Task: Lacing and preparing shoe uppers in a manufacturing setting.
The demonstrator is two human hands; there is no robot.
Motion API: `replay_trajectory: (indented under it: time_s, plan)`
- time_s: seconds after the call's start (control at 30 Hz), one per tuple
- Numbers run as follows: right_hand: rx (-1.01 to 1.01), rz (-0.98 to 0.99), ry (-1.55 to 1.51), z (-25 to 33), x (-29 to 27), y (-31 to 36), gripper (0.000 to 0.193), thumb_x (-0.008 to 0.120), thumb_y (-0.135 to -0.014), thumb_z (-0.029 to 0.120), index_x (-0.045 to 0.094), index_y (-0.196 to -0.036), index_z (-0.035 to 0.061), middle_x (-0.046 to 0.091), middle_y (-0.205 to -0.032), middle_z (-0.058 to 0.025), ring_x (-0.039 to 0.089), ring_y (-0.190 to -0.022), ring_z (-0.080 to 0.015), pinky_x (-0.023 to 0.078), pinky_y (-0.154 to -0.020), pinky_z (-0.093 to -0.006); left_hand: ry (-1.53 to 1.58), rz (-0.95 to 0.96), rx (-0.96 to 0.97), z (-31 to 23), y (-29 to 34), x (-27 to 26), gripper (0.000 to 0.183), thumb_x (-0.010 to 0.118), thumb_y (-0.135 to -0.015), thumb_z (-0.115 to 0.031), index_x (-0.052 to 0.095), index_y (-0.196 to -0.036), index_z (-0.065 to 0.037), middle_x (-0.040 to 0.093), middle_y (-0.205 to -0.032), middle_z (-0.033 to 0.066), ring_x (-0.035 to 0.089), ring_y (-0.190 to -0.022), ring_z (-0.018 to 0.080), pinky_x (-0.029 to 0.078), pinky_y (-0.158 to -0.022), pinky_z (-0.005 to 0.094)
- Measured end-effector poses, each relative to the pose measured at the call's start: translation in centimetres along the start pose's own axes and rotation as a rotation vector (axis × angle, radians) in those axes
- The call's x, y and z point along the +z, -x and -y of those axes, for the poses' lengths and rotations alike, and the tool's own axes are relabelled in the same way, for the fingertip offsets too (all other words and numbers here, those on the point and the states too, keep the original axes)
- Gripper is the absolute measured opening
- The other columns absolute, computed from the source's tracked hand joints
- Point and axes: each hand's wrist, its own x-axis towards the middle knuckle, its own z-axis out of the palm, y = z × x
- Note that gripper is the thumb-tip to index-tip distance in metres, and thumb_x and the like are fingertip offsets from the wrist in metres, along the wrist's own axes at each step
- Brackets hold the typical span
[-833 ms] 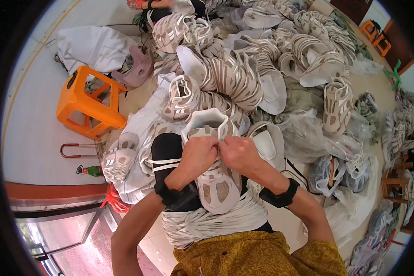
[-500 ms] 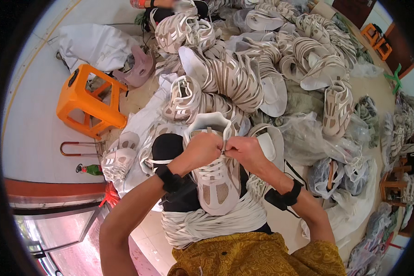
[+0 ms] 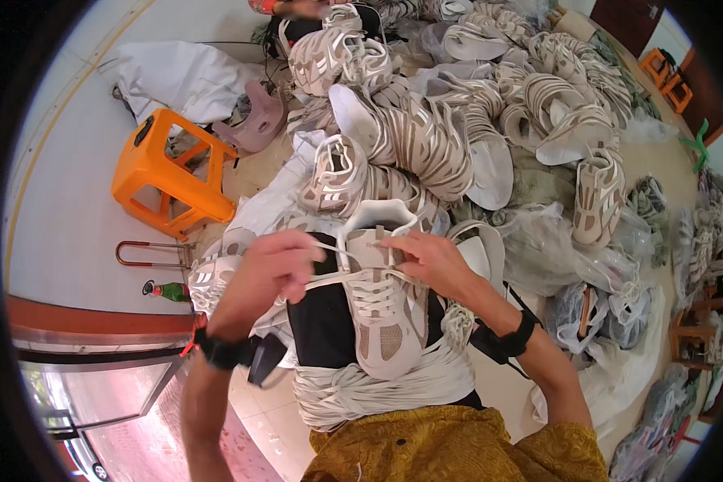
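Observation:
A beige and white sneaker upper (image 3: 387, 321) lies over my black-clad lap, toe toward me, its collar facing away. White laces (image 3: 371, 293) cross its lower front. My left hand (image 3: 277, 269), closed and slightly blurred, is left of the shoe with a white shoelace (image 3: 329, 279) stretched from it to the eyelets. My right hand (image 3: 432, 261) is at the right eyelet edge beside the tongue (image 3: 371, 249). Its thumb and forefinger are pinched together there; what lies between them is too small to make out. A thick bundle of white laces (image 3: 386, 394) lies across my lap nearest me.
Stacked shoe uppers (image 3: 422, 145) heap up ahead. An orange stool (image 3: 173, 173) and a green bottle (image 3: 169, 291) are at the left. Plastic bags (image 3: 538, 249) lie at the right. Another person's hand (image 3: 305, 10) shows at the far edge beside a sneaker.
My left hand has moved left from the eyelets, drawing the shoelace out sideways. My right hand stays by the right eyelets. The whole view has shifted slightly.

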Motion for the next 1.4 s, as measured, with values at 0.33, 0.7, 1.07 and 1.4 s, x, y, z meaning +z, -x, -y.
replay_trajectory:
  time_s: [0.33, 0.7, 1.07, 1.4]
  plan:
    - [-0.266, -0.072, -0.136, 10.0, -1.6, -1.5, 0.027, 0.065, -0.066, 0.019, 0.061, -0.09, 0.0067, 0.05, -0.06, -0.0061, 0.053, -0.059, -0.0228, 0.042, -0.054, -0.0325, 0.562, 0.034, 0.197, -4.5, 4.1, 1.6, 0.013, 0.049, -0.083, -0.012, 0.052, -0.09, -0.002, 0.049, -0.058, 0.0016, 0.037, -0.037, 0.0068, 0.04, -0.039, 0.0232]
    - [0.22, -0.468, -1.353, -1.3, -11.9, -0.7, 0.017, 0.046, -0.084, 0.014, 0.053, -0.086, -0.0019, 0.046, -0.061, -0.0017, 0.038, -0.045, -0.0083, 0.03, -0.038, -0.0205, 1.236, -0.05, 0.731, 0.9, 2.6, -10.6, 0.021, 0.032, -0.089, -0.001, 0.043, -0.106, 0.007, 0.045, -0.114, 0.0191, 0.049, -0.101, 0.0233, 0.045, -0.083, 0.0291]
    - [0.248, -0.574, -1.608, -13.2, -19.1, 6.6, 0.017, 0.045, -0.087, 0.017, 0.051, -0.09, 0.0013, 0.044, -0.065, -0.0015, 0.037, -0.051, -0.0097, 0.031, -0.043, -0.0198, 0.525, -0.911, 0.522, 15.4, 4.1, -24.1, 0.027, 0.04, -0.088, -0.005, 0.039, -0.107, 0.014, 0.044, -0.11, 0.0208, 0.045, -0.105, 0.0256, 0.038, -0.096, 0.0322]
    - [0.338, 0.019, -0.445, 0.8, -8.4, -0.3, 0.016, 0.056, -0.071, 0.006, 0.063, -0.083, -0.0004, 0.061, -0.074, -0.0044, 0.055, -0.061, -0.0108, 0.042, -0.054, -0.0212, -0.028, -0.472, 0.166, 8.5, -0.9, -3.4, 0.016, 0.057, -0.074, -0.004, 0.058, -0.09, 0.0, 0.058, -0.076, 0.0027, 0.055, -0.066, 0.0081, 0.044, -0.06, 0.0214]
